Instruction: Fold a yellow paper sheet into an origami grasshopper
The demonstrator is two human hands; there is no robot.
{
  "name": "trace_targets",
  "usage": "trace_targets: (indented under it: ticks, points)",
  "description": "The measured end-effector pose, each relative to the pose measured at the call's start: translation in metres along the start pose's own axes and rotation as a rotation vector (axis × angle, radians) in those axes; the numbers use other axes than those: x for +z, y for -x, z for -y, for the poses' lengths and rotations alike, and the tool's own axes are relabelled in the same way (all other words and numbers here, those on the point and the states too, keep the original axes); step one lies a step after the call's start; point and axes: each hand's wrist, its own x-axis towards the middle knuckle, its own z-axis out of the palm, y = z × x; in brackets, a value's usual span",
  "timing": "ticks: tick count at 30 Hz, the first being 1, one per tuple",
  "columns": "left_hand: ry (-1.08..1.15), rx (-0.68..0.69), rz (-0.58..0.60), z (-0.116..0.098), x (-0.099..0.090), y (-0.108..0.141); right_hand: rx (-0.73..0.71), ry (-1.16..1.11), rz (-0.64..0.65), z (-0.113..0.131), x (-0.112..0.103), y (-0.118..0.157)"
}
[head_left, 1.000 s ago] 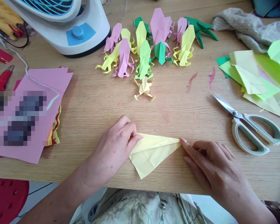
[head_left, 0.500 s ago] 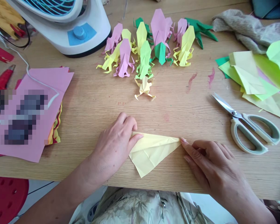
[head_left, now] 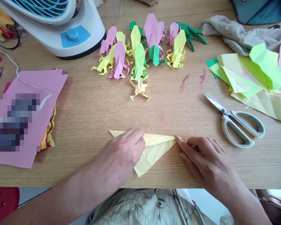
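A pale yellow sheet of origami paper (head_left: 150, 157), folded into a triangle with creases, lies flat near the table's front edge. My left hand (head_left: 125, 153) rests over its left half, fingers bent together and pressed on the upper folded edge; the hand hides part of the sheet. A pointed corner sticks out left of the knuckles. At the right tip of the paper, my right hand (head_left: 204, 162) holds the point down with the index finger, the other fingers curled. Beyond the hands sits a small cream paper frog (head_left: 140, 88).
Several folded paper frogs (head_left: 139, 62) stand in the table's middle back. Scissors (head_left: 227, 113) lie to the right, below loose coloured paper (head_left: 245, 79) and a grey cloth (head_left: 234, 31). On the left are a white fan (head_left: 89, 34) and a stack of pink paper (head_left: 46, 84).
My left hand has shifted right along the paper's upper edge, baring a pointed corner on the left. My right hand keeps to the right tip. The view has moved slightly right.
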Motion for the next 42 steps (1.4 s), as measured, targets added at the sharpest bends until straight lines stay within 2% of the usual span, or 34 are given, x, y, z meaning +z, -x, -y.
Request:
trace_targets:
  ticks: [4,7,10,16,25,31,37,42]
  points:
    - [-0.183,-0.005,0.014,-0.019,0.002,0.004,-0.005,0.019,0.007,0.0,-0.001,-0.001]
    - [-0.179,-0.05,-0.002,-0.028,0.007,0.001,-0.015,0.035,0.01,0.0,-0.001,-0.002]
    - [-0.181,-0.088,0.047,-0.033,0.007,-0.01,-0.024,0.036,0.013,0.0,-0.002,-0.002]
    - [-0.252,-0.071,0.142,-0.039,0.0,-0.027,-0.023,0.033,0.008,0.0,-0.001,-0.003]
    - [-0.325,-0.084,0.227,-0.047,-0.001,-0.026,0.009,-0.001,0.001,0.0,0.0,-0.002]
    - [-0.315,-0.118,0.212,-0.049,0.002,-0.026,0.017,-0.001,0.009,0.0,0.0,-0.002]
    - [-0.353,-0.109,0.274,-0.051,0.004,-0.024,0.016,0.043,0.015,0.002,0.0,-0.001]
    - [-0.335,-0.124,0.268,-0.051,0.004,-0.019,0.021,0.075,0.023,0.003,-0.001,-0.001]
